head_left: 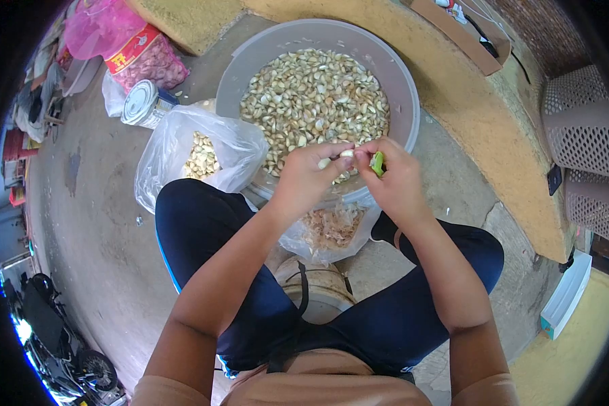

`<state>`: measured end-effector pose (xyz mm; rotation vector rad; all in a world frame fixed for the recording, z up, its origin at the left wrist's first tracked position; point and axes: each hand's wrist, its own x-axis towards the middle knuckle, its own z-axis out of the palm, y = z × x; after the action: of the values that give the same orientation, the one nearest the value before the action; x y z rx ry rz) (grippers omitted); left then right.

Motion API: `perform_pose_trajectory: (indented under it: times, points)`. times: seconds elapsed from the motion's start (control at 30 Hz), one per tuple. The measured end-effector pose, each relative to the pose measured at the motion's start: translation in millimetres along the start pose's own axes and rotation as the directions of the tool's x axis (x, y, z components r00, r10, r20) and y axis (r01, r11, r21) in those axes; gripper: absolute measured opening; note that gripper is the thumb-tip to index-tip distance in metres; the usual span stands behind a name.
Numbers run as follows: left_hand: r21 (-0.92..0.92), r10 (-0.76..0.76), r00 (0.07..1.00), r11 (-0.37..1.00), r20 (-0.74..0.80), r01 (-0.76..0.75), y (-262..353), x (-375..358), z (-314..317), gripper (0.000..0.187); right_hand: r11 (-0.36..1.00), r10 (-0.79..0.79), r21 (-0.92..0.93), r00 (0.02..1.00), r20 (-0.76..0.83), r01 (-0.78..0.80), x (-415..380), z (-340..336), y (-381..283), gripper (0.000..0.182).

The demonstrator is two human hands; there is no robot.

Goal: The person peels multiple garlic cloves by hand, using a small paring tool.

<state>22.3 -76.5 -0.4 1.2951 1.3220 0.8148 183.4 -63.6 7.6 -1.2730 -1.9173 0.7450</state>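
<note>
Pale garlic cloves (346, 153) sit between the fingertips of my left hand (308, 174), which is closed on them above the near edge of a large grey basin (406, 81). My right hand (394, 177) is closed too, around a small tool with a bright green handle (377, 164), probably a knife; its blade is hidden. The right fingertips meet the clove at the left fingers. Many garlic cloves (318, 95) lie in the basin, seemingly in water. Left of it, a clear plastic bag (240, 139) holds peeled cloves (201, 161). Below my hands, another bag holds papery skins (333, 227).
A pink mesh sack of garlic (157, 64) and a tin can (147, 105) stand at upper left. A yellow raised ledge (446, 74) curves along the right, bearing a cardboard box (460, 34). Perforated plastic chairs (582, 122) are far right; a motorcycle (61, 338) stands lower left.
</note>
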Motion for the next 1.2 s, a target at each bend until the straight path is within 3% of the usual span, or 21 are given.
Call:
perform_pose_trajectory:
  times: [0.1, 0.17, 0.3, 0.37, 0.47, 0.6, 0.67, 0.8, 0.9, 1.0, 1.1, 1.2]
  points:
    - [0.081, 0.212, 0.976, 0.975, -0.051, -0.208, -7, 1, 4, 0.026, 0.999, -0.036, -0.03, 0.999, -0.035, 0.035, -3, 5, 6, 0.02]
    - [0.082, 0.174, 0.984, 0.982, -0.024, -0.172, -3, 0, 3, 0.026, 0.999, -0.024, -0.038, 0.999, -0.023, 0.023, -4, 5, 7, 0.021]
    - [0.108, 0.182, 0.983, 0.978, -0.017, -0.179, -1, -1, 2, 0.026, 0.978, 0.19, 0.094, 0.982, -0.022, -0.187, -5, 8, 9, 0.018]
    - [0.091, 0.168, 0.985, 0.982, -0.035, -0.165, 1, -1, 1, 0.026, 0.899, 0.372, 0.226, 0.927, 0.059, -0.375, -2, 9, 10, 0.017]
    - [0.066, 0.164, 0.985, 0.985, -0.052, -0.16, 2, 0, -1, 0.026, 0.769, 0.479, 0.414, 0.868, 0.132, -0.488, 1, 8, 11, 0.017]
    - [0.061, 0.217, 0.969, 0.975, -0.121, -0.211, -3, 3, -3, 0.026, 0.6, 0.593, 0.519, 0.774, 0.223, -0.609, 7, 0, 10, 0.017]
    - [0.013, 0.08, 0.992, 0.997, -0.1, -0.079, 2, 3, -5, 0.026, 0.535, 0.593, 0.558, 0.753, 0.286, -0.634, 8, -4, 9, 0.017]
    - [-0.042, -0.064, 0.996, 0.997, -0.062, 0.062, 5, 3, -5, 0.027, 0.826, 0.404, 0.371, 0.904, 0.139, -0.425, 3, 0, 2, 0.016]
    - [-0.028, -0.033, 0.997, 0.999, -0.066, 0.031, 2, 4, -5, 0.027, 0.948, 0.204, 0.242, 0.978, 0.032, -0.206, 1, 1, 0, 0.015]
    - [0.153, 0.223, 0.965, 0.967, -0.136, -0.202, -7, 2, 0, 0.025, 0.993, 0.027, 0.112, 0.999, -0.03, -0.023, 2, 1, 1, 0.017]
    - [0.179, 0.179, 0.978, 0.971, -0.105, -0.159, -6, 1, 0, 0.024, 0.999, -0.046, 0.018, 0.999, -0.02, 0.047, -1, 3, 5, 0.02]
    - [0.333, 0.268, 0.961, 0.914, -0.071, -0.231, -5, -1, 0, 0.024, 0.995, -0.028, -0.095, 0.998, 0.062, 0.034, -3, 0, 5, 0.023]
